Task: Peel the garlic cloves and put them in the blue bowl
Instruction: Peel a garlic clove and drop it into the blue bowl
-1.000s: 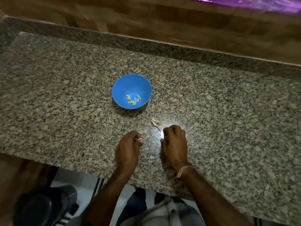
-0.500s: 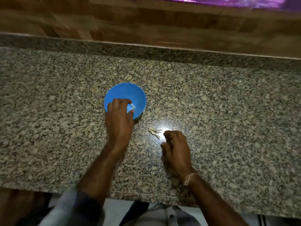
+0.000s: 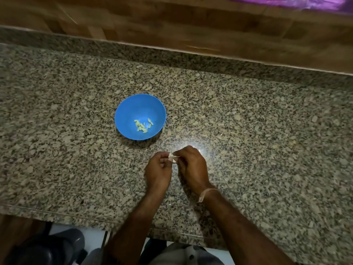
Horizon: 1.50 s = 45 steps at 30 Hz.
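Note:
A blue bowl (image 3: pixel 122 113) stands on the granite counter with several pale peeled garlic cloves (image 3: pixel 142 126) at its bottom. In front of it and slightly to the right, my left hand (image 3: pixel 158 171) and my right hand (image 3: pixel 193 167) meet fingertip to fingertip. Between them they pinch a small garlic clove (image 3: pixel 173 157) with whitish papery skin. Most of the clove is hidden by my fingers. A thin band circles my right wrist.
The speckled granite counter (image 3: pixel 267 142) stretches wide on both sides, with a wooden wall (image 3: pixel 172 23) behind it. Its front edge runs just below my forearms. A dark rounded object (image 3: pixel 47 247) sits on the floor at the lower left.
My left hand has come back from over the blue bowl, where it dropped a clove. It now joins my right hand on a garlic clove near the counter's middle.

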{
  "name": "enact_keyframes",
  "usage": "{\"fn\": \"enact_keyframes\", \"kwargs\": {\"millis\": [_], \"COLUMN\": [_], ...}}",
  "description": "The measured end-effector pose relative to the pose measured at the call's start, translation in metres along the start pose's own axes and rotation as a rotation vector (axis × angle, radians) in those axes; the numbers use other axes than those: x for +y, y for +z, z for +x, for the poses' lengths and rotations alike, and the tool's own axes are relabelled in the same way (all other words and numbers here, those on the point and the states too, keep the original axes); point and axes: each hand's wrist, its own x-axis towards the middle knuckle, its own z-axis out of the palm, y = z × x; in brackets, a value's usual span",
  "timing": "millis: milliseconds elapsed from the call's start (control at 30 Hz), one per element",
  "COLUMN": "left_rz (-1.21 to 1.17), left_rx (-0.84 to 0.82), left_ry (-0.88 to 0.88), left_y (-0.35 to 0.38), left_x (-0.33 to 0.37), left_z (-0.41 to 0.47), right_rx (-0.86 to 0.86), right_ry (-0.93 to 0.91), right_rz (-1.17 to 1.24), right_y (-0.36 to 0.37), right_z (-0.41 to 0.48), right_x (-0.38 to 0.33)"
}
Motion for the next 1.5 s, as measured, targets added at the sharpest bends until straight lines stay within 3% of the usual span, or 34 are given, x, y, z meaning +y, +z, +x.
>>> {"fn": "enact_keyframes", "kwargs": {"millis": [100,200,333,400,500,800,967,1100,1367,1500], "left_rz": [-0.236,-0.403,-0.444,-0.503,-0.646,-0.816,-0.809,-0.796,-0.299,0.023], "left_rx": [-0.067,-0.236,-0.398,-0.448,-0.448,-0.357,-0.329,-0.266,-0.006,0.188], "left_ry": [-0.118,-0.106,-0.103,-0.154,-0.248,-0.332,-0.331,-0.315,-0.096,0.207], "left_y": [-0.002,-0.009,-0.016,-0.014,-0.007,0.013,0.015,0.014,0.010,0.000], "left_x": [-0.005,-0.003,0.007,0.011,0.015,0.011,0.007,0.002,-0.011,-0.014], "left_z": [-0.011,-0.024,-0.037,-0.043,-0.047,-0.063,-0.069,-0.068,-0.027,-0.048], "right_rx": [-0.039,-0.161,-0.306,-0.358,-0.356,-0.149,-0.064,-0.104,-0.194,-0.199], "right_ry": [0.145,0.340,0.553,0.618,0.623,0.360,0.345,0.462,0.629,0.728], "right_rz": [0.253,0.596,1.050,1.131,1.112,0.910,0.788,0.912,0.991,1.079], "right_y": [-0.011,-0.029,-0.060,-0.071,-0.074,-0.082,-0.078,-0.078,-0.066,-0.069], "right_z": [-0.013,-0.025,-0.034,-0.037,-0.039,-0.060,-0.066,-0.069,-0.071,-0.074], "right_x": [0.000,-0.003,-0.009,-0.008,-0.003,0.000,0.000,0.001,0.016,0.015]}}
